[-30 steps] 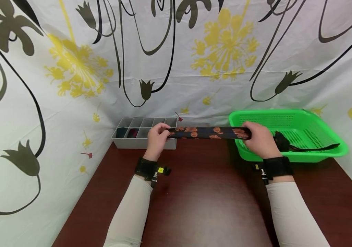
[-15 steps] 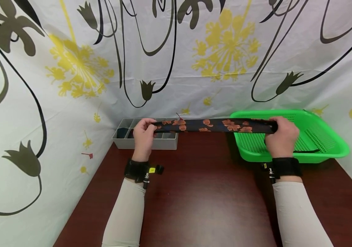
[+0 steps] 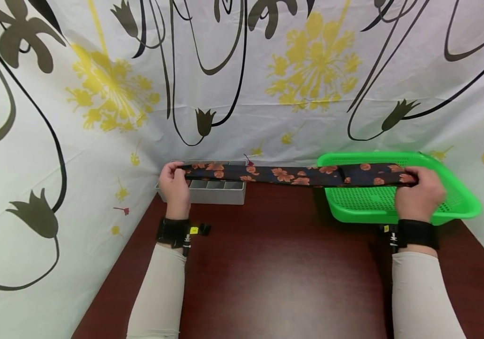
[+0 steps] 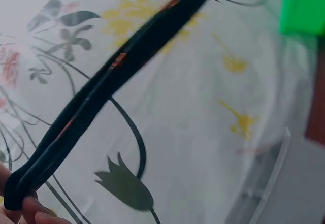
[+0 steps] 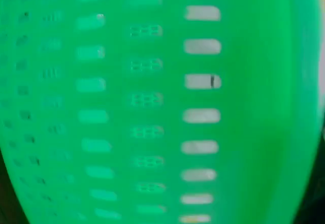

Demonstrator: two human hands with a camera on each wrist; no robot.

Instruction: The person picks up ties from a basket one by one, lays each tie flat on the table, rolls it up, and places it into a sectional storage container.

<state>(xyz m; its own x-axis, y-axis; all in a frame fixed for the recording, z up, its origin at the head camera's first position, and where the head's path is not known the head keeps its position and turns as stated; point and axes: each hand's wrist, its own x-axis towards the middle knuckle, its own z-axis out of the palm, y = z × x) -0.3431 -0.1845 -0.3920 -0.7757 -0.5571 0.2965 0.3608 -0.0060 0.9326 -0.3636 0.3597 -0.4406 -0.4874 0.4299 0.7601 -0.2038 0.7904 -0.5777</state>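
The tie, dark with orange flowers, is stretched level between our two hands above the far edge of the brown table. Our left hand pinches one end, fingers curled round the folded cloth, just in front of the grey divided tray that sits against the backdrop. From the left wrist view we see fingertips closed on the doubled end of the tie, which runs up and away across the picture. Our right hand grips the other end over the green basket, fingers wrapped round the cloth with the knuckles toward us. The tie spans the gap between tray and basket and crosses above the basket's near rim; whether it touches the rim we cannot tell. The right wrist view shows only the slotted green basket, blurred, with neither fingers nor tie in sight. Black straps circle both wrists; a small yellow tag on the left one carries marks too small for us to read. We find no legible brand or writing anywhere. A white curtain printed with yellow flowers and black stems hangs behind.
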